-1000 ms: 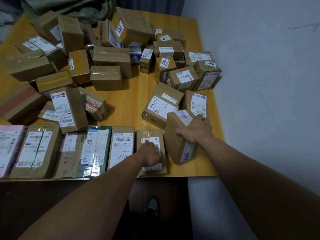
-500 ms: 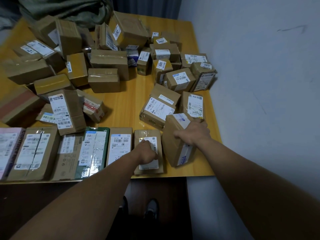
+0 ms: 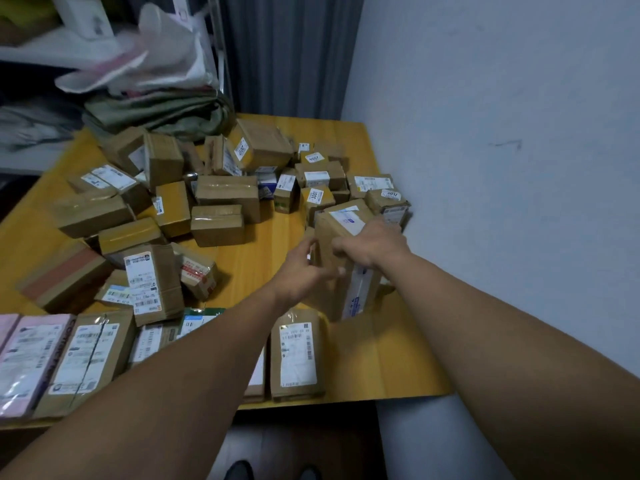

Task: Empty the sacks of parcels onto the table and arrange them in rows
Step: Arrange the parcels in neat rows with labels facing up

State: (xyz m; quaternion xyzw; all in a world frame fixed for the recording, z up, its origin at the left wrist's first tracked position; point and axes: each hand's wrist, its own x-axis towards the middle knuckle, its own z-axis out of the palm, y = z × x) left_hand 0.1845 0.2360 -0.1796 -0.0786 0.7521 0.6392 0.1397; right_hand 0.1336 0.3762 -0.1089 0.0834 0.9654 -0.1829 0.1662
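Right fingers first: they're curled over the upper front of the tall parcel, and my right hand sits on top of it, so that side has a proper hold. The left fingers are smeared with motion blur. They're right up against the parcel's left face, but I honestly can't tell if they're gripping or just touching. The left hand is side-on to the box with the thumb up.

The tall parcel is standing on end, tilted a bit, over the right side of the table and close to the wall. Whether its bottom is on the wood or just off it, I can't make out. It has a white label on top and a white strip running down its side.

Just this side of it lies a flat parcel, label up, at the right end of the row along the near table edge. That row runs left under my forearm, ending in a pink parcel at the far left.

Behind the hands is the loose pile of parcels, brown boxes lying every which way across the middle and back of the table. A green sack is slumped at the back edge, with a grey curtain behind it.
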